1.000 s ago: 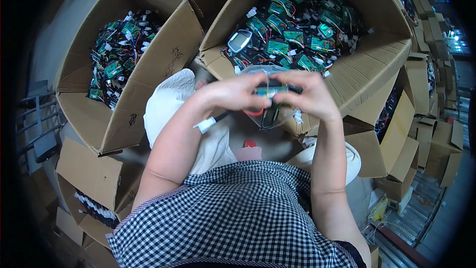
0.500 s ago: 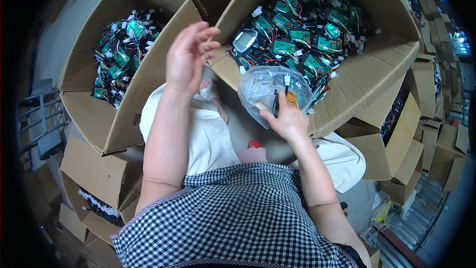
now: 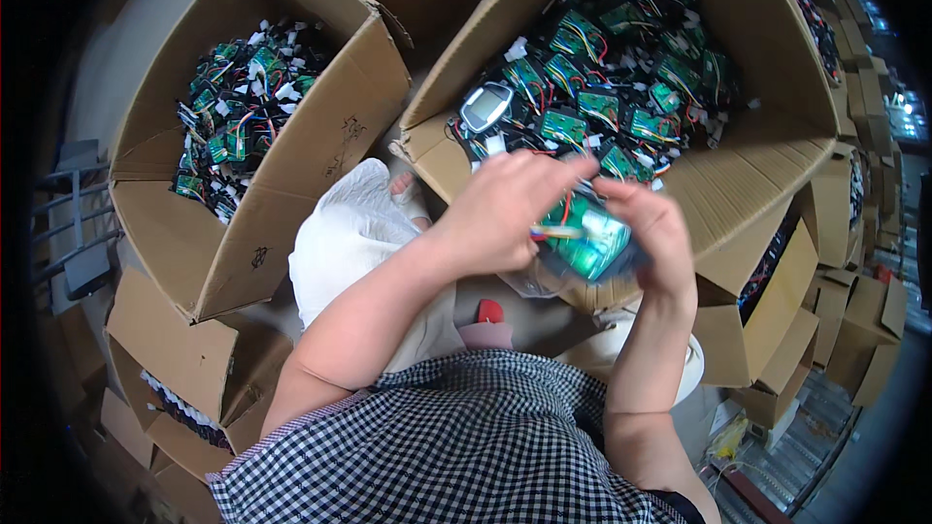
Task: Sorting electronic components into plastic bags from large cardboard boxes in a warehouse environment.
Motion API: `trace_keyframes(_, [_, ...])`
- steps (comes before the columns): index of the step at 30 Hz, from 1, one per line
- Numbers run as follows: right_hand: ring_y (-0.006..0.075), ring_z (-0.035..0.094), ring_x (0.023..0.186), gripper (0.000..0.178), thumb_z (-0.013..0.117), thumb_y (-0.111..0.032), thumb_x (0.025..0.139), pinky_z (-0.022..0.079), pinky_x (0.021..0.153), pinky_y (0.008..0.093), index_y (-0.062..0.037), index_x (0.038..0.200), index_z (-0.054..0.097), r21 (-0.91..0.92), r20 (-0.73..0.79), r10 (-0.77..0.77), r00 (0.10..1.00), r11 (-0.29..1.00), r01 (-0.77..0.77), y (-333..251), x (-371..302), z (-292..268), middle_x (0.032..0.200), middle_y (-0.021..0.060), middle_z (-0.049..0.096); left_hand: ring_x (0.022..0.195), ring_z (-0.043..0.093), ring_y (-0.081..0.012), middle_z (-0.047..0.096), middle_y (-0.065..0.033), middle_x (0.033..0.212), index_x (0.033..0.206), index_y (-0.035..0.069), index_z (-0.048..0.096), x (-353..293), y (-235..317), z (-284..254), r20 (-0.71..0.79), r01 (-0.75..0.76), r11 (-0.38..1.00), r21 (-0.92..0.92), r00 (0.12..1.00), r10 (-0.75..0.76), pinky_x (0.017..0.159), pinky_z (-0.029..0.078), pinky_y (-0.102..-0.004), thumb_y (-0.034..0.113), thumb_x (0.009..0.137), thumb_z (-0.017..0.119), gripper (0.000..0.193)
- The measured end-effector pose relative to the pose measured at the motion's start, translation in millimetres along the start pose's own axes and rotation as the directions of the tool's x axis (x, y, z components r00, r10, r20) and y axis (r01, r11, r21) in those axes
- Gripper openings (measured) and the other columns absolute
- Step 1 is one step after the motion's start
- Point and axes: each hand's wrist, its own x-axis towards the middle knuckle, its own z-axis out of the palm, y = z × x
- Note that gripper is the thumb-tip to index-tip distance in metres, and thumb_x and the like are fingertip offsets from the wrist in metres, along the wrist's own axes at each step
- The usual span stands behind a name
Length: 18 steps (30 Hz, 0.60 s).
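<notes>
A green circuit board (image 3: 590,241) with coloured wires, smeared by motion, is between my two hands over the near edge of the large box. My left hand (image 3: 510,206) reaches across from the left, fingers closed at the board's upper left side and its wires. At the upper right my right hand (image 3: 655,223) has its fingers bent around the board's edge and connector end. A clear plastic bag (image 3: 544,281) shows beneath the board, partly hidden by it and my hands.
The large carton (image 3: 738,199) ahead holds many boards with wires and a grey-framed display unit (image 3: 485,107). Another carton (image 3: 320,136) of boards stands left. Smaller open cartons (image 3: 767,301) sit right, and one (image 3: 180,330) lower left. A metal rack (image 3: 73,223) stands far left.
My left hand has come down and right from its raised place to meet my right hand. The right hand has moved right and turned. A green board now shows between them.
</notes>
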Motion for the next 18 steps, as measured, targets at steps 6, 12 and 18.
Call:
trace_keyframes(6, [0.015,0.062,0.073,0.045,0.06,-0.024,0.085,0.048,0.059,0.0257,0.0011,0.121,0.047,-0.168,-0.277,0.229,0.933,0.945,-0.282,96,150,8,0.091,0.0111,0.065,0.086,0.06,-0.0134,0.065,-0.0097,0.095,0.107,-0.001,0.054,3,-36,-28,-0.321,0.238,0.54,-0.807,0.591,-0.74,0.08,0.046,-0.0277,0.023,0.09,0.059,0.03])
trace_keyframes(12, [0.0242,0.06,0.085,0.075,0.078,-0.013,0.064,0.048,0.082,0.0325,0.0086,0.125,0.041,-0.285,-0.519,0.228,0.824,0.862,-0.419,197,211,51,0.093,0.0139,0.06,0.086,0.061,-0.0122,0.065,-0.0102,0.101,0.108,0.003,0.057,12,-40,-38,-0.239,0.157,0.386,-0.909,0.562,-0.792,0.073,0.048,-0.0225,0.027,0.091,0.057,0.03])
trace_keyframes(18, [0.0067,0.051,0.067,0.031,0.066,-0.001,0.073,0.043,0.062,0.0203,0.0048,0.103,0.061,-0.028,-0.451,-0.02,0.892,1.0,0.008,134,165,40,0.077,0.0,0.057,0.08,0.058,-0.0102,0.063,-0.008,0.102,0.114,0.004,0.052,10,-47,-36,-0.339,0.271,0.543,-0.795,0.545,-0.767,0.071,0.045,-0.0224,0.026,0.09,0.059,0.033])
